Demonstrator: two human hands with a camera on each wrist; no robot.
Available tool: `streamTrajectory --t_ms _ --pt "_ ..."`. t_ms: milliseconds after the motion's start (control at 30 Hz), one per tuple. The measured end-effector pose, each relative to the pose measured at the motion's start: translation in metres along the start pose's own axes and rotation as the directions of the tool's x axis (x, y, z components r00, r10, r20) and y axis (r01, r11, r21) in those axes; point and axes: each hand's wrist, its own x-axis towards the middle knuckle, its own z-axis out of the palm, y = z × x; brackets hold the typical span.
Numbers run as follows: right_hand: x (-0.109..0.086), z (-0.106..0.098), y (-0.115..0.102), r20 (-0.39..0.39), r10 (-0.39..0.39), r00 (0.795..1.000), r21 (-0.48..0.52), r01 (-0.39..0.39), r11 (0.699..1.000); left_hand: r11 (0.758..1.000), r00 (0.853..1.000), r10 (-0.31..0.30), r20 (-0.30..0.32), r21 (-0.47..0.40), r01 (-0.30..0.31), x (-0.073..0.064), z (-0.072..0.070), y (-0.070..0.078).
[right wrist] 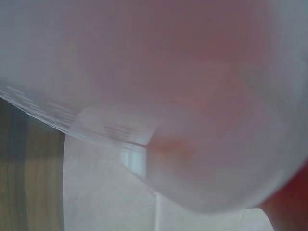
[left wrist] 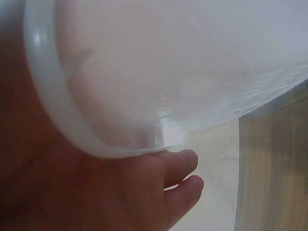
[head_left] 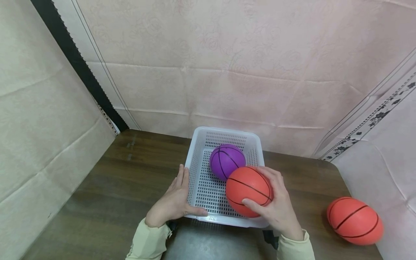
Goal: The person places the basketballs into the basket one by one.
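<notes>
A white plastic basket with slotted walls and floor stands on the wooden table. Inside, a purple toy basketball with dark lines sits toward the back. My right hand grips an orange toy basketball at the basket's front right, thumb on its near side and fingers over the far right; it overlaps the purple ball in the head view. My left hand holds the basket's front left corner, fingers along the outer wall and thumb over the front rim. The left wrist view shows fingers beneath the translucent rim.
Another orange toy basketball lies on the table near its right edge. Pale patterned cloth hangs behind the table and on both sides. A grey surface shows in front of the basket, between the sleeves.
</notes>
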Motion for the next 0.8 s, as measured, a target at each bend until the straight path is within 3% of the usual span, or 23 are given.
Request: streamTrajectory --t_ms 233,533,800 --pt "-0.001 0.001 0.0 0.024 0.003 1.0 -0.038 -0.002 0.999 1.0 1.0 0.012 0.001 0.009 -0.012 0.001 0.001 0.0" --pt "0.001 -0.008 0.003 -0.124 -0.104 0.987 -0.061 0.097 0.993 1.0 1.0 0.014 0.001 0.005 -0.014 0.0 0.0 0.001" --pt "0.0 -0.017 0.005 -0.185 -0.081 0.979 -0.076 0.068 0.995 1.0 1.0 0.015 0.003 0.0 -0.015 0.0 0.001 0.0"
